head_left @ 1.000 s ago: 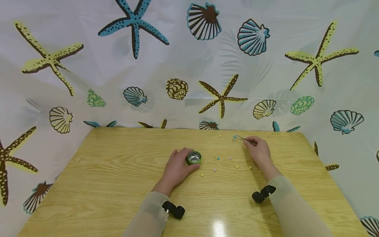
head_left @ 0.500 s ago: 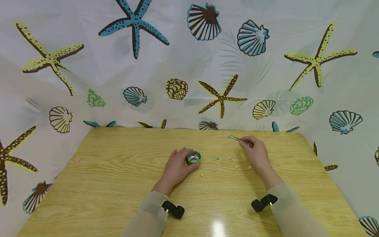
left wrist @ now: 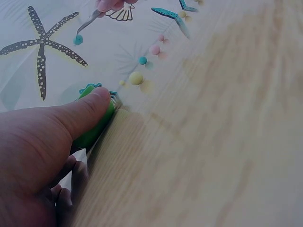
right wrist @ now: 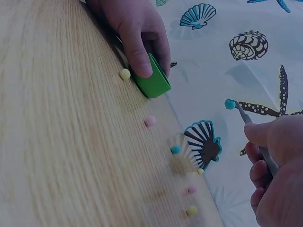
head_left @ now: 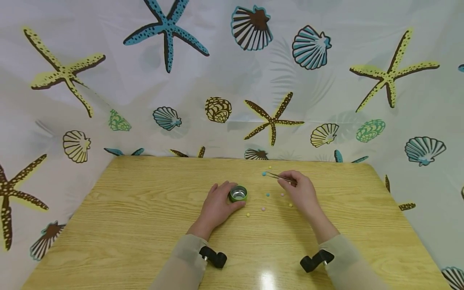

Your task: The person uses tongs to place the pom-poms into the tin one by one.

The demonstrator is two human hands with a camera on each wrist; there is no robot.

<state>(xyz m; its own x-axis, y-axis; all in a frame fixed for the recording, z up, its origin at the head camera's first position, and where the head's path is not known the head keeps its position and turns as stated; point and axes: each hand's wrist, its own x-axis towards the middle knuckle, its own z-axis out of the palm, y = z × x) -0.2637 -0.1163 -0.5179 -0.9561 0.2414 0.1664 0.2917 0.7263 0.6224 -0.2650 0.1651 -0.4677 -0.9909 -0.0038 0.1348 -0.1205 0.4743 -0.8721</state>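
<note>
My left hand holds a small round green tin on the wooden table, thumb and fingers round its sides. The tin's open top shows a silvery inside in the head view. To its right, my right hand pinches metal tweezers. A small blue ball is caught between the tweezer tips, raised above the table. In the right wrist view the blue ball and tweezers stand clear of the green tin. The left wrist view shows the thumb on the tin.
Several small balls lie loose on the table: a blue ball, a pink ball, another pink ball, a yellow ball near the tin, and a yellow ball at the back. Patterned cloth hangs behind.
My right hand has moved left and slightly nearer, carrying the blue ball in the tweezers toward the tin's side of the table. The left hand and tin have stayed in place.
</note>
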